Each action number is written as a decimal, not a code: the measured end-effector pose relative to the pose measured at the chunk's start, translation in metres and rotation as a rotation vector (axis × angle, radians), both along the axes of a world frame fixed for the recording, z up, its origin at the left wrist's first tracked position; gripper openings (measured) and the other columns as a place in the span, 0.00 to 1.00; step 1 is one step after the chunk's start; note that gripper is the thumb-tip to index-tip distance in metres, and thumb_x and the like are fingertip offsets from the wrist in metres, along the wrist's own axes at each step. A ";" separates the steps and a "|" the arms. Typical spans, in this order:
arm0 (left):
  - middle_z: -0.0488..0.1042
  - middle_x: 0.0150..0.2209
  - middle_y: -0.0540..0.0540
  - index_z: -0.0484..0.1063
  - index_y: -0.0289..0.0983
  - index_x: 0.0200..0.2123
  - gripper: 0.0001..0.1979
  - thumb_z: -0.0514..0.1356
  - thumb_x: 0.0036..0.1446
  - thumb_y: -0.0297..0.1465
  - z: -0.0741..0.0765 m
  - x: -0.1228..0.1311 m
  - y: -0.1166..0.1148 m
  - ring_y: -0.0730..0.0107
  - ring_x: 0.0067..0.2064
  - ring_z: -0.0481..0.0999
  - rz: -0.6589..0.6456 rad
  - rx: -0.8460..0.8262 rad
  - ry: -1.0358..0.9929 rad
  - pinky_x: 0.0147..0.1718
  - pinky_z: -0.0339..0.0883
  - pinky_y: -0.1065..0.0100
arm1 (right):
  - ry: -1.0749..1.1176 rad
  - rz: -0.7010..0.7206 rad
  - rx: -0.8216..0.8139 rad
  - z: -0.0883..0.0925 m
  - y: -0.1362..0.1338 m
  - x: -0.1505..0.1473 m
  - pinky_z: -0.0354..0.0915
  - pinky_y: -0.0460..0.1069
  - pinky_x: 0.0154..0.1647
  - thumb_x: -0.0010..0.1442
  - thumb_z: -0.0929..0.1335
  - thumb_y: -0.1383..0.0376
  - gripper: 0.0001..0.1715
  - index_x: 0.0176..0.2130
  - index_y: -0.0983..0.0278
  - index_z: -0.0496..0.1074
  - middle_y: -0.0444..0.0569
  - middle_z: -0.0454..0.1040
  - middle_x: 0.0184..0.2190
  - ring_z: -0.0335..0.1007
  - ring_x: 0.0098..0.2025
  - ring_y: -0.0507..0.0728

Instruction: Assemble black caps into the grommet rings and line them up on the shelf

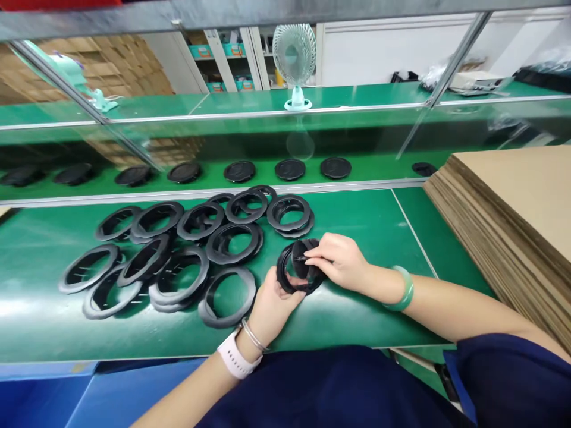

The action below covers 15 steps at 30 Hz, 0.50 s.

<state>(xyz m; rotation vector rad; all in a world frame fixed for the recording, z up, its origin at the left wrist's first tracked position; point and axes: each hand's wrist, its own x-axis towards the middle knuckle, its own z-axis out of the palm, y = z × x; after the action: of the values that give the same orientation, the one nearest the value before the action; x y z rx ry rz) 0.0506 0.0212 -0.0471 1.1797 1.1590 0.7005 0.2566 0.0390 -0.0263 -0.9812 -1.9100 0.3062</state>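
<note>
While the left hand (273, 302) clasps a black ring (282, 269), right hand (339, 261) over its rim, fingers (319, 252) pinching a tilted disc (298, 258)

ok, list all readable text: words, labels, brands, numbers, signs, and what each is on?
None readable.
Teal plastic bins at the back: orange-and-white labels, too small and blurred.
Mint-green plastic fan: nothing legible.
Row of flat black discs: nothing legible.
Glossy black ring in left hand, dark flap-like piece in right hand: nothing legible.
</note>
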 end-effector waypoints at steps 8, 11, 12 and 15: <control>0.77 0.39 0.50 0.60 0.39 0.40 0.23 0.70 0.45 0.28 0.002 0.001 -0.002 0.63 0.43 0.81 0.058 -0.012 0.013 0.42 0.78 0.63 | -0.212 0.022 0.137 -0.021 -0.003 -0.013 0.66 0.49 0.34 0.69 0.66 0.67 0.10 0.40 0.67 0.76 0.50 0.71 0.29 0.66 0.32 0.55; 0.76 0.37 0.51 0.60 0.39 0.40 0.23 0.70 0.45 0.28 0.001 0.001 -0.002 0.64 0.41 0.81 0.046 -0.005 0.038 0.39 0.78 0.65 | -0.258 0.017 0.163 -0.022 -0.005 -0.015 0.66 0.49 0.33 0.69 0.65 0.67 0.10 0.39 0.68 0.76 0.51 0.71 0.29 0.66 0.32 0.55; 0.76 0.38 0.50 0.60 0.39 0.41 0.24 0.69 0.45 0.28 0.000 0.001 -0.002 0.64 0.42 0.81 0.043 -0.005 0.038 0.39 0.77 0.66 | -0.280 0.017 0.186 -0.022 -0.005 -0.015 0.66 0.50 0.33 0.69 0.64 0.68 0.10 0.40 0.68 0.75 0.50 0.71 0.29 0.65 0.32 0.55; 0.76 0.42 0.48 0.60 0.39 0.44 0.25 0.69 0.46 0.28 -0.004 0.000 -0.002 0.64 0.44 0.81 0.038 0.020 0.059 0.40 0.77 0.66 | -0.367 0.021 0.271 -0.023 -0.005 -0.013 0.64 0.50 0.30 0.68 0.64 0.71 0.09 0.41 0.68 0.74 0.49 0.69 0.27 0.63 0.30 0.55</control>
<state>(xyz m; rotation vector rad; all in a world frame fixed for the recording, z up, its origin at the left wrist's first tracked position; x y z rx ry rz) 0.0510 0.0197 -0.0514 1.2045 1.2289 0.7121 0.2435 0.0335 -0.0494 -0.8771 -2.2214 -0.1311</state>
